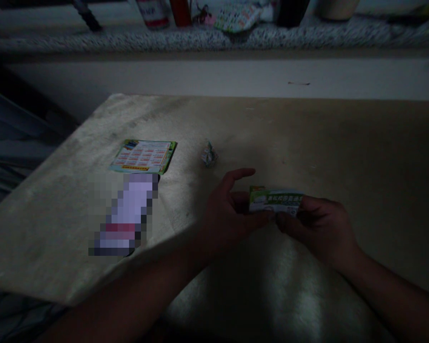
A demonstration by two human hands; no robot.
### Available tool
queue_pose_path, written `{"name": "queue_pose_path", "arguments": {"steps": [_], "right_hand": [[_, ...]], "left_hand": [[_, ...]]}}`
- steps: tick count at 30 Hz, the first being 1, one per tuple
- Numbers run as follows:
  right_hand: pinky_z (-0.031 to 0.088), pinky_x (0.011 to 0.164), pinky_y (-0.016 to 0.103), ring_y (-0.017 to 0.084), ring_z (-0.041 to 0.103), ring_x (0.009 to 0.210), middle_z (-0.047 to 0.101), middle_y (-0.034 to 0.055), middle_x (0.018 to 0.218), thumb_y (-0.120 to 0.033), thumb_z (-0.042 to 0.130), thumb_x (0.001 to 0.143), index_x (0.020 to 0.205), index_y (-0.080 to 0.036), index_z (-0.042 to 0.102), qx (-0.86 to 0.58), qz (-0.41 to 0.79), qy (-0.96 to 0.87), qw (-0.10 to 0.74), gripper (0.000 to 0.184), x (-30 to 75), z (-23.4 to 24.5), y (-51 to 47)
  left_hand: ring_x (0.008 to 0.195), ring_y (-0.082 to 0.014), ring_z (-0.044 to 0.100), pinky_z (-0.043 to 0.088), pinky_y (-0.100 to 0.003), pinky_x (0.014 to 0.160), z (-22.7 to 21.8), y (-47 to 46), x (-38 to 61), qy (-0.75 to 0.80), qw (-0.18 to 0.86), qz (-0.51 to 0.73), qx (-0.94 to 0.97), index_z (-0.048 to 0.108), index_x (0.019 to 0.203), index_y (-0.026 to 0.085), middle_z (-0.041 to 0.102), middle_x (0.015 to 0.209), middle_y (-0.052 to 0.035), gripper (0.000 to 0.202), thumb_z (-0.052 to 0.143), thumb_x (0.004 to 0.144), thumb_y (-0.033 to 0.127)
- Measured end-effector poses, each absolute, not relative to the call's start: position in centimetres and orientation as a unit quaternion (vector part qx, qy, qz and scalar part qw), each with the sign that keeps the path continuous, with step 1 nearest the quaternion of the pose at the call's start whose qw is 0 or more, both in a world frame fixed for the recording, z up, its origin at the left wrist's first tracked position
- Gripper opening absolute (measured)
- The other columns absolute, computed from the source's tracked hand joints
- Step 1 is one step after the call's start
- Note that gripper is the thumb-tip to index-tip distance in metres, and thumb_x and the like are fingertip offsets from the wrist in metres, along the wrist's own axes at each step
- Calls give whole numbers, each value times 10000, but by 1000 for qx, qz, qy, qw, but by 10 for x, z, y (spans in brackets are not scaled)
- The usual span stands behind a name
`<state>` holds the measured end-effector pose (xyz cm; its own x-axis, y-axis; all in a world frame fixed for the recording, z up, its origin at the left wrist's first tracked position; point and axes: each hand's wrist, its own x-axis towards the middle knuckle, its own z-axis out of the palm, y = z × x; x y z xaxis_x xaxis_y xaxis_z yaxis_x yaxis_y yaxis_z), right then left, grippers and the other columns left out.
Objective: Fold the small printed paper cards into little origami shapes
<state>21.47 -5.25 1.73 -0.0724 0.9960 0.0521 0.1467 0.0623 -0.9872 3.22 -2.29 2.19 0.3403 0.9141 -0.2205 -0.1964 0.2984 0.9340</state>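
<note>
Between my two hands is a green-and-white printed card (277,200), held above the right half of the table; it seems folded, with printed characters on the side facing me. My left hand (232,209) grips its left end, thumb along the lower edge and index finger stretched out past it. At the other end, my right hand (320,226) pinches the card with the thumb in front and the fingers behind. A small crumpled bit of patterned paper or wrapper (209,155) lies on the table beyond my left hand.
On the table (75,200) at left lie a green-edged printed sheet (143,156) and, nearer me, a blurred-out phone (128,212). Behind the table runs a speckled stone ledge (200,40) bearing a red-and-white container (153,12), a crumpled packet (239,16) and other items. The light is dim.
</note>
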Motion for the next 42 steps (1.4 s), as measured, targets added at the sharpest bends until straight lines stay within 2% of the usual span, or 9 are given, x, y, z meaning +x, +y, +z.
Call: {"name": "queue_pose_path", "arguments": {"steps": [4,8,13,17,19,26,34,37,42], "right_hand": [[623,583,246,156,734,601,789,8,733,-163,729,768,853,-245,790,-498,475,-562,460,133,214,17,-52],[638,637,266,185,768,713,808,22,821,-152,724,761,903,-248,795,-508,469,-563,452,185,215,14,-54],[634,627,250,160,752,643,800,-3,771,-124,722,738,876,-261,795,-499,457,-577,458,207,215,16,-54],[629,615,231,152,754,641,807,3,791,-136,727,748,883,-256,795,-492,463,-577,459,193,215,17,-52],[631,620,234,171,770,686,812,17,814,-131,718,743,884,-244,796,-499,463,-574,456,196,215,16,-52],[632,614,235,158,754,630,810,15,806,-87,694,719,877,-237,787,-496,464,-580,450,237,214,16,-53],[643,697,247,176,773,722,792,5,745,-174,748,779,802,-235,771,-507,424,-595,458,69,216,20,-54],[646,670,262,179,766,687,784,-3,716,-165,741,766,818,-243,775,-517,429,-591,446,99,215,22,-53],[639,598,273,183,749,634,792,10,734,-170,743,719,805,-243,778,-525,449,-571,443,118,212,24,-52]], "left_hand": [[737,-184,767,607,-215,642,21,-22,32,408,699,398,433,487,1335,243,785,854,-27,794,884,650,185],[642,-154,742,559,-177,545,21,-23,32,404,709,377,438,454,1373,268,783,834,-19,818,873,674,195],[727,-177,756,591,-208,631,24,-22,32,408,705,382,437,509,1305,237,782,838,-27,773,889,635,165],[528,-115,668,502,-151,445,24,-20,30,414,710,368,435,496,1323,257,767,788,0,819,904,616,188],[476,-95,620,479,-146,410,24,-20,29,417,712,356,438,486,1338,267,757,765,12,836,906,618,204],[516,-96,630,483,-140,439,26,-24,33,412,715,361,435,501,1313,251,748,757,10,786,893,635,185],[507,-96,623,495,-148,419,23,-18,26,412,707,362,447,503,1310,243,768,805,-10,785,895,633,185],[502,-96,623,516,-164,442,23,-19,27,413,708,360,446,485,1316,248,762,789,-2,792,890,638,184],[527,-100,645,493,-144,451,29,-22,33,430,698,359,447,518,1170,234,752,757,14,670,893,618,173]]}}
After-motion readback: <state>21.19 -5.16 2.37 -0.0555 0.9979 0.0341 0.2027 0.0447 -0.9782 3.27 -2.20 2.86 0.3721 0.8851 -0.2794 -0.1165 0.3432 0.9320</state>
